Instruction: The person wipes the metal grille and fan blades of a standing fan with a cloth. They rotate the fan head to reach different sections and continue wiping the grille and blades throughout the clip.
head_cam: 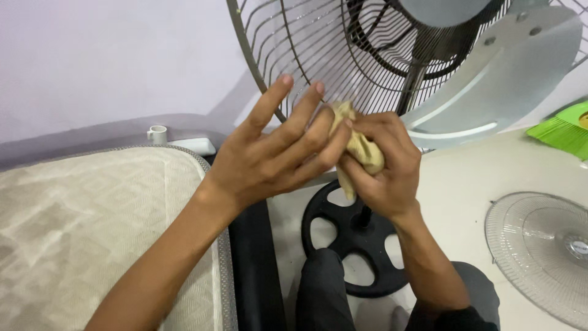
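head camera, looking down, close up

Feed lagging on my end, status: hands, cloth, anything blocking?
Right hand clenched on beige cloth. Left hand open, fingertips touching the cloth. Wire fan guard right behind; black fan base below, nothing between.

The pale floor [465, 184] carries a fan's round black base [355, 239] near the middle. To the right a detached round fan grille [539, 251] lies flat on it, and a green brush [560, 132] lies farther back. At the left stands a bed with a quilted beige mattress [92, 227].
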